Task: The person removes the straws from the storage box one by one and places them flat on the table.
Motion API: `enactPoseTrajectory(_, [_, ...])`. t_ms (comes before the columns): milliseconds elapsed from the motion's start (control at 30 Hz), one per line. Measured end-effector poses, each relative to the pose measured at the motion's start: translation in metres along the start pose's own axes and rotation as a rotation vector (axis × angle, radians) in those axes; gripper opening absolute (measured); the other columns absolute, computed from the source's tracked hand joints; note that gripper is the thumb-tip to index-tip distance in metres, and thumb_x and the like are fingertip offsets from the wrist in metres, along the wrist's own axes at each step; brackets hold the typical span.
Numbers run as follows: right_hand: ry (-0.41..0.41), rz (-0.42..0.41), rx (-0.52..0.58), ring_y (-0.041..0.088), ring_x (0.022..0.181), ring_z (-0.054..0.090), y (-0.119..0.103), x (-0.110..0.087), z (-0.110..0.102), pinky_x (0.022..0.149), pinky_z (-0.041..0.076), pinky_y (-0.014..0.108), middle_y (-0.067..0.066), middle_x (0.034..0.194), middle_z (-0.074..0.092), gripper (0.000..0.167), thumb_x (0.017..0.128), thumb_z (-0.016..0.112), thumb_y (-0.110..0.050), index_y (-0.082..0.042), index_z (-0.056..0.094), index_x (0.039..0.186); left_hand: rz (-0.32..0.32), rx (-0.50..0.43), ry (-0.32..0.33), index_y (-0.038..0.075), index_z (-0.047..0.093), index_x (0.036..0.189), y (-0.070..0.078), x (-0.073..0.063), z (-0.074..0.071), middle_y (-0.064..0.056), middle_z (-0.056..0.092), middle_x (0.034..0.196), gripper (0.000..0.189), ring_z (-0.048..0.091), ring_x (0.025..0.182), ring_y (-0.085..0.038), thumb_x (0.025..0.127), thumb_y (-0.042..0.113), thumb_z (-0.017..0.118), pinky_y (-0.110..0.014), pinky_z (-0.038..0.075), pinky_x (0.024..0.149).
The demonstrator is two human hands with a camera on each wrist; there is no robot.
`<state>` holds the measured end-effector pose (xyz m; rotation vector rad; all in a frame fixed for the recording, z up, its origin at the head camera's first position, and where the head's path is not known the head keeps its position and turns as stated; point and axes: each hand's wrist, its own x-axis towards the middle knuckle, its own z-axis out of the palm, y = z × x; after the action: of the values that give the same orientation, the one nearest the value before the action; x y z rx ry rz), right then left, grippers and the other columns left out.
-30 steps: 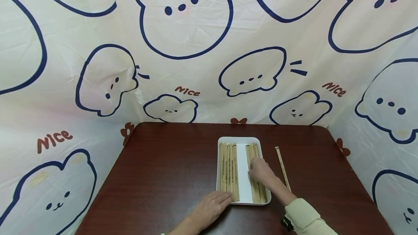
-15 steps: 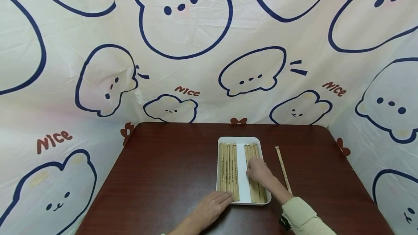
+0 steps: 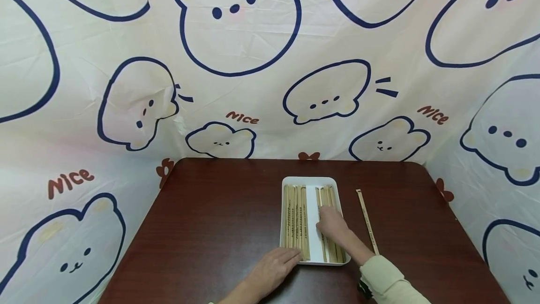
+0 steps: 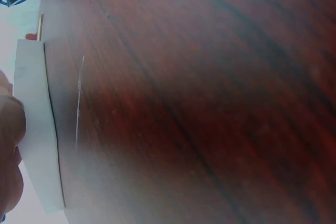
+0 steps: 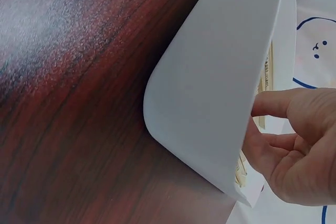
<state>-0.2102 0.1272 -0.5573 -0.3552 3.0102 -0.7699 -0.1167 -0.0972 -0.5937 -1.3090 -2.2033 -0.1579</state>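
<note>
The right hand [image 3: 333,225], fingers bent, reaches into a white rectangular tray [image 3: 312,201] over the right-hand row of long, narrow, pale-tan sticks [image 3: 337,253]; whether they pinch a stick cannot be told. The left hand [image 3: 274,265], fingers extended and not clasping, rests on the tray's near-left corner, beside the left-hand row of similar printed sticks [image 3: 296,219]. Right of the tray, a single tan stick [image 3: 368,222] lies on the dark reddish-brown wooden tabletop [image 3: 211,219].

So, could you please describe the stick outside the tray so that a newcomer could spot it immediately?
On the dark brown table sits a white tray. To its right lies a slim tan stick, slightly slanted. Unlike the sticks grouped inside the tray, it lies alone.
</note>
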Motion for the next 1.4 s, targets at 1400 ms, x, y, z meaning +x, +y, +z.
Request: enactPoseTrajectory(1400, [-0.063,0.157,0.154,0.009,0.048,0.025,0.015,-0.007,-0.045,0.043,0.02,0.022,-0.005,0.055,0.028,0.025,0.076,0.059,0.006,-0.009,0.04,0.069,0.008,0.002,0.04,0.006,0.073,0.114,0.0,0.003,-0.006,-0.006,0.07,0.116,0.035,0.067,0.105,-0.016,0.095,0.009,0.043,-0.028,0.053,0.092])
